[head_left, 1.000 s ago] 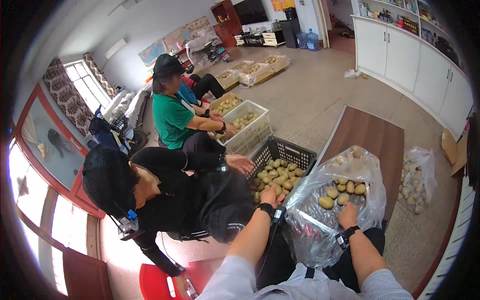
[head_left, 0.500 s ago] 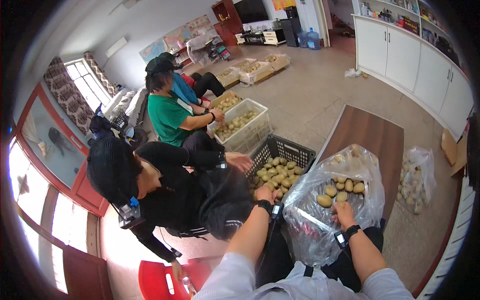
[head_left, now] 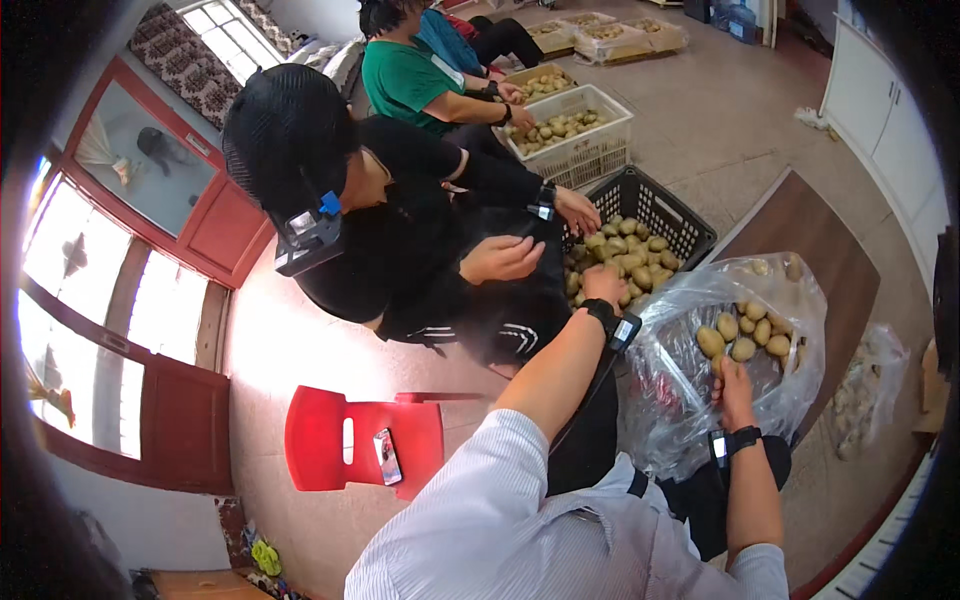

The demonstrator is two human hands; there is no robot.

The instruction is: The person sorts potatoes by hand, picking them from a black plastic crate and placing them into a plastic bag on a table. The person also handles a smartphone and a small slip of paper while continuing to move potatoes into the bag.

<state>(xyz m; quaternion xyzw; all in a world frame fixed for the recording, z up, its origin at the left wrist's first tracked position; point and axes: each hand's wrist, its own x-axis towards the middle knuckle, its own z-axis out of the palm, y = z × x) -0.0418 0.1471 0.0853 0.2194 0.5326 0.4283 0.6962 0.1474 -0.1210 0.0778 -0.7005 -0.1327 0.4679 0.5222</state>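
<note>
My left hand reaches into a black plastic crate and rests on the potatoes inside, its fingertips hidden among them. Over an opened clear plastic bag, my right hand has its fingers curled round a potato that is mostly covered by them. Several other potatoes lie in the bag just beyond that hand. At my left, a co-worker in black has one hand at the crate's potatoes and the other hand raised, half open, near the crate.
The bag lies on a brown wood-grain board. Beyond stands a white crate of potatoes beside a person in green. A red chair holding a phone is at left. Another filled clear bag lies right.
My view has swung left and down. My left hand has gone further among the crate's potatoes. The co-worker's far hand has reached the crate; the near hand has risen from the red chair.
</note>
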